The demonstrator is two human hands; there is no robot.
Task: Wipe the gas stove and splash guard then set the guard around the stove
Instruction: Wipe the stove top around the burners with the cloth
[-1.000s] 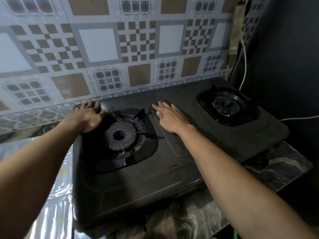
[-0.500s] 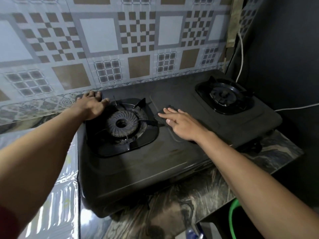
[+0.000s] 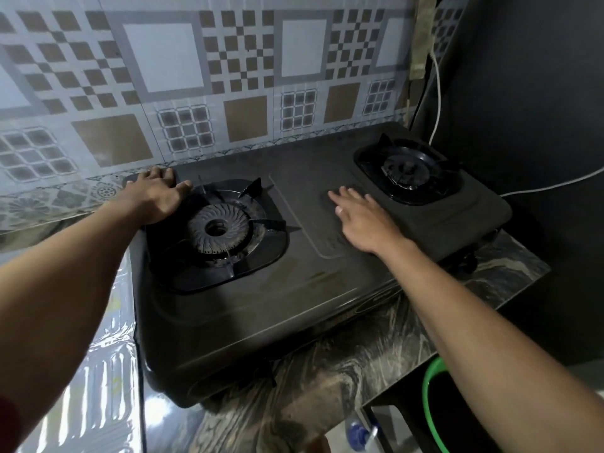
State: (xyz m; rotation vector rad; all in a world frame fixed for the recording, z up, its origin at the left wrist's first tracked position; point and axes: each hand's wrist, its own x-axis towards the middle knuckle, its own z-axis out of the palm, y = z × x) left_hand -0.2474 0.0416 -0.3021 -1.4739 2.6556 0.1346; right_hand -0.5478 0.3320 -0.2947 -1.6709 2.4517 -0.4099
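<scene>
**Right hand slides toward the right burner**

The right hand (image 3: 359, 219) lies palm down on the stove (image 3: 294, 305), fingers straight and spread, flat on the middle panel. Half a second ago it lay nearer the left burner (image 3: 215, 228). Now its fingertips sit just at 8 o'clock of the right burner (image 3: 407, 168). The left hand (image 3: 157, 197) stays where it was, at 10 o'clock of the left burner. It grips the stove's far-left corner, with its fingers bent over the back rim and its thumb beside the pan support.

The stove is dark and has two burners. It sits on a marbled counter (image 3: 343, 371) against a wall of patterned tiles (image 3: 196, 76). A shiny ribbed foil guard (image 3: 81, 371) lies flat at 8 o'clock, touching the stove's left edge. At 2 o'clock a white cable (image 3: 438, 103) runs down a dark wall (image 3: 539, 93). At 5 o'clock, below the counter, a green rim (image 3: 428, 407) shows more than before.
</scene>
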